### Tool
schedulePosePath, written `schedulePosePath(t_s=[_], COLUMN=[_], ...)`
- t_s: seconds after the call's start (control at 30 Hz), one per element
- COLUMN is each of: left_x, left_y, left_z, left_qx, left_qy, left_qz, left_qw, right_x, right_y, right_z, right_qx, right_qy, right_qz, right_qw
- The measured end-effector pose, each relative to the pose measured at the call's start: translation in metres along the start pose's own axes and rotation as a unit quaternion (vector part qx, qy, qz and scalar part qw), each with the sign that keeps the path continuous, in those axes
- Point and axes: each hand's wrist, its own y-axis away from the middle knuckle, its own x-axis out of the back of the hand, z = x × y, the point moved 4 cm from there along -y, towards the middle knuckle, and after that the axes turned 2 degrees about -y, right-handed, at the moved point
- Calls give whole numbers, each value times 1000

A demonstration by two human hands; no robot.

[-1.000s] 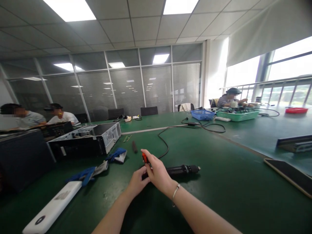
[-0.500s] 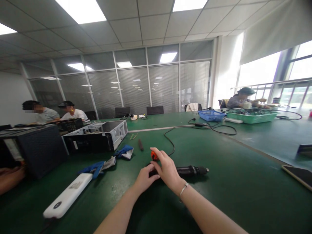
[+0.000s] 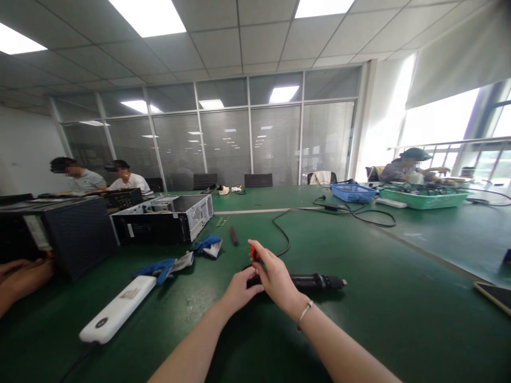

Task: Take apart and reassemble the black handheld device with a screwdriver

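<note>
A black electric screwdriver [image 3: 313,282] lies on the green table, its bit end pointing right. My left hand [image 3: 240,287] is closed round its left end, which the fingers mostly hide. Above that end, my right hand [image 3: 275,271] grips the orange and black handle of a small screwdriver [image 3: 253,254] between thumb and fingers. The small screwdriver stands roughly upright, its tip down by my left fingertips. What the tip touches is hidden. A black cable [image 3: 286,234] runs across the table behind my hands.
Left are a white power strip [image 3: 117,311], blue-grey gloves [image 3: 162,270], an open computer case [image 3: 154,229] and a co-worker's hands [image 3: 27,276] at a dark case [image 3: 85,234]. A blue basket [image 3: 351,194], a green basket [image 3: 431,200] and a phone [image 3: 495,298] are right.
My view has turned slightly left. The orange handle has turned within my right hand, and its fingers have shifted round it. The co-worker's hands at the left show more.
</note>
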Motion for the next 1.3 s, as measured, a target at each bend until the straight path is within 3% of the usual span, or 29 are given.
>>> schedulePosePath(t_s=[0.23,0.4,0.57,0.73,0.93,1.1,1.3], left_x=[0,0,0,1,0,0,2], left_y=[0,0,0,0,1,0,1], left_z=[-5,-2,-2,2,-1,-3,1], left_qx=[1,-10,5,-4,0,5,14], left_qy=[-20,-23,-25,-21,-19,-41,-53], left_qz=[6,6,8,5,3,3,-3], left_qw=[1000,1000,1000,1000,1000,999,998], right_x=[0,-2,0,-2,1,-3,20], right_y=[0,0,0,0,1,2,-1], right_z=[0,0,-1,0,3,6,-5], right_qx=[-8,-4,-3,-4,-11,-2,-3], right_qy=[35,-28,44,-37,23,-70,-83], right_qz=[7,-5,9,3,26,22,158], right_qw=[999,1000,999,999,999,997,984])
